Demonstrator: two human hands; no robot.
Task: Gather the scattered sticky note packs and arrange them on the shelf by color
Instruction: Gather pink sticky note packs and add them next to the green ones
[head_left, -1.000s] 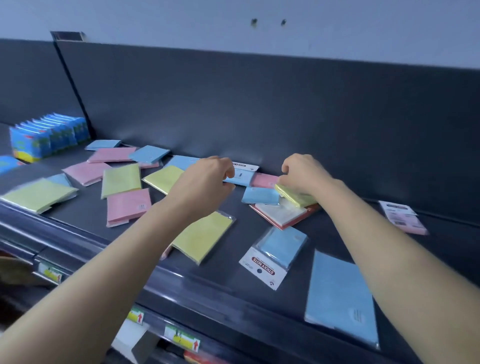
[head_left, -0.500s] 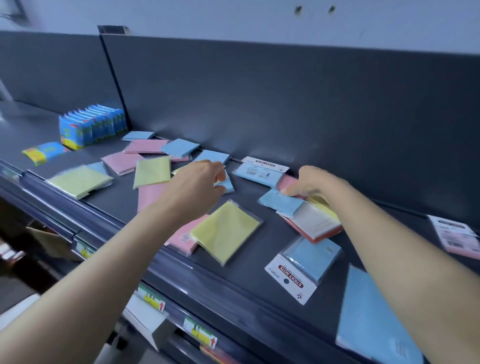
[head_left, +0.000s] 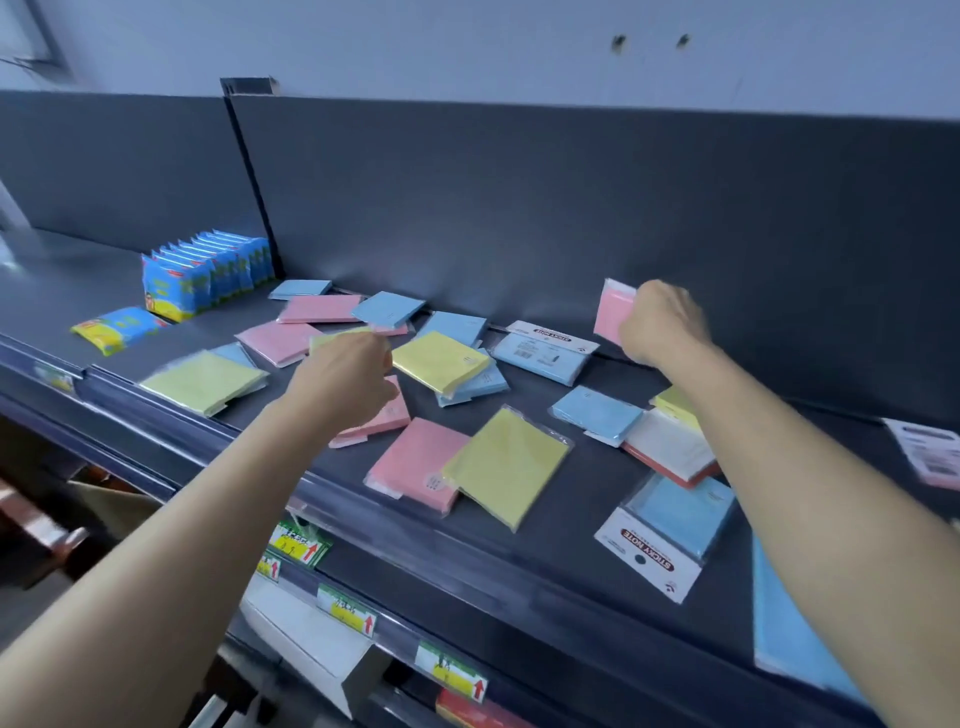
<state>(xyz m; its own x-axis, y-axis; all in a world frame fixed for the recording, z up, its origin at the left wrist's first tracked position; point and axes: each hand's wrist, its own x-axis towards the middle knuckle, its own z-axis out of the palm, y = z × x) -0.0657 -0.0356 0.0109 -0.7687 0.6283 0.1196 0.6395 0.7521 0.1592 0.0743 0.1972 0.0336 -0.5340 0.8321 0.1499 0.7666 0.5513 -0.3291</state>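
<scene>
Right hand (head_left: 658, 323) grips a pink pack (head_left: 613, 310) above the shelf (head_left: 545, 530); left hand (head_left: 345, 382) is closed over a yellow pack (head_left: 332, 339).

The shelf (head_left: 545, 525) is dark charcoal grey, as is its back panel (head_left: 571, 208); the wall (head_left: 415, 47) above the shelf is pale bluish white. Across the shelf lie sticky note packs in 3 plain colours: pink (head_left: 415, 462), yellow (head_left: 506, 465) and light blue (head_left: 595, 413). At the shelf's left end stands a row of packets (head_left: 208, 270), bright blue with yellow print. Along the shelf's front edge hang price tags (head_left: 451, 670), green and yellow with red arrows.
</scene>
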